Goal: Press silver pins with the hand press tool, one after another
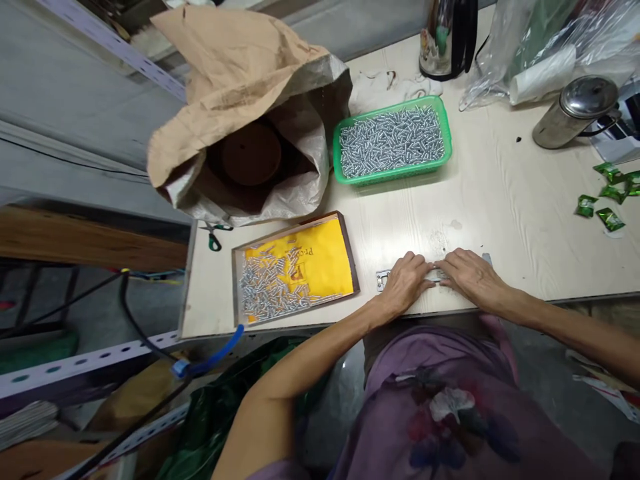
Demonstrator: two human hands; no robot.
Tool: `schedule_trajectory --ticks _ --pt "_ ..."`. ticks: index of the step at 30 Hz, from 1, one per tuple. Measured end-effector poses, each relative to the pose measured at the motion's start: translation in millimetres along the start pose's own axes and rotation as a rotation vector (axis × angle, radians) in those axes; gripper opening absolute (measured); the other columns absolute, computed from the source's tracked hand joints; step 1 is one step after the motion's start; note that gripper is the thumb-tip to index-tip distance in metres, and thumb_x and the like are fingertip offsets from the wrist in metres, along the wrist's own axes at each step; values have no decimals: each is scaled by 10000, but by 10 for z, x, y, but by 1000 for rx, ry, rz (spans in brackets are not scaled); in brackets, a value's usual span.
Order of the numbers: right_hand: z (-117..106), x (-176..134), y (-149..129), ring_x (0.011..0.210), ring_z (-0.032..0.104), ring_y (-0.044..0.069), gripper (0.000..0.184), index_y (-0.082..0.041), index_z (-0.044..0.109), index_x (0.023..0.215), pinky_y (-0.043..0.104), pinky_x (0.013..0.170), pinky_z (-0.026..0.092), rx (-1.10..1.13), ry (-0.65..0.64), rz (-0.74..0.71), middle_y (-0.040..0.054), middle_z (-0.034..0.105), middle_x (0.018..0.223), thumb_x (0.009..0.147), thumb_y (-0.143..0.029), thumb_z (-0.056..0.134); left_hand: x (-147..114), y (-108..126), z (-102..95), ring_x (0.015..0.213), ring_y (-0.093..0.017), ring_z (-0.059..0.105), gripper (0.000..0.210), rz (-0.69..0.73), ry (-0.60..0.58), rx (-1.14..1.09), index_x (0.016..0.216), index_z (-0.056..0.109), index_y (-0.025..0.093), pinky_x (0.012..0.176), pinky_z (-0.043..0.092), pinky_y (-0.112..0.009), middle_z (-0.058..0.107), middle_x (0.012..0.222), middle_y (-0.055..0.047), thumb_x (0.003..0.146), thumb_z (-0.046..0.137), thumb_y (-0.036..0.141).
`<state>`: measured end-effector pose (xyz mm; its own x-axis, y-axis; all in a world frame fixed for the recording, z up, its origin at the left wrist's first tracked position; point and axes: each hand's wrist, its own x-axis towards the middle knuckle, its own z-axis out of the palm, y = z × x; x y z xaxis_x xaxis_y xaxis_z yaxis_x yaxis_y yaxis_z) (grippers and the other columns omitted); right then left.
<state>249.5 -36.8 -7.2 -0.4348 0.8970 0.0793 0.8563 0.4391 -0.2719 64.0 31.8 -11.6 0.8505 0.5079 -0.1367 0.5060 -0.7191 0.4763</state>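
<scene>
A slim metal drawer slide (383, 279) lies along the front edge of the table, with its left end showing a slot and holes. My left hand (407, 279) is closed around it near that end, fingers bent and thumb pointing inward. My right hand (469, 275) grips the same slide farther right, its thumb and fingers close to my left hand's. Between the two hands a short stretch of bare metal shows. Both palms hide much of the slide.
Left of my hands, a wooden tray (356, 267) holds loose silvery pieces over a yellow sheet. Behind stand a green basket (447, 155) full of similar pieces and an open paper sack (225, 87). Scissors (214, 240), a metal jug (560, 123), a kettle (443, 60) and green-wrapped sweets (610, 219) surround.
</scene>
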Motion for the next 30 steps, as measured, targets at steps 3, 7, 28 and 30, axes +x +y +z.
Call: schedule_trajectory --ticks 3,7,28,30 --pt "22 51 40 799 514 223 290 -163 661 913 334 700 401 6 22 -18 91 616 815 962 -174 375 32 -17 39 872 -215 508 237 -43 42 -26 896 633 154 754 454 -346 567 838 -68 942 508 349" --pt "41 110 61 768 517 209 359 -170 656 843 332 695 402 19 21 -1 84 612 770 972 -150 322 86 -17 43 845 -208 510 301 -76 71 -5 795 627 156 732 452 -330 562 784 -66 963 461 343" --pt "-31 868 342 1308 356 412 531 -177 465 1369 611 962 361 -30 91 89 197 406 1463 871 -303 602 -337 385 509 1443 -295 274 679 36 196 -12 1427 359 106 1162 271 -509 423 1467 -215 925 426 557" --pt "-24 880 109 1328 350 374 425 -208 543 1295 567 977 374 3 -2 -74 155 429 1454 876 -262 597 -345 394 502 1396 -305 364 663 60 203 -37 1390 417 86 1137 325 -485 484 1411 -222 926 425 559"
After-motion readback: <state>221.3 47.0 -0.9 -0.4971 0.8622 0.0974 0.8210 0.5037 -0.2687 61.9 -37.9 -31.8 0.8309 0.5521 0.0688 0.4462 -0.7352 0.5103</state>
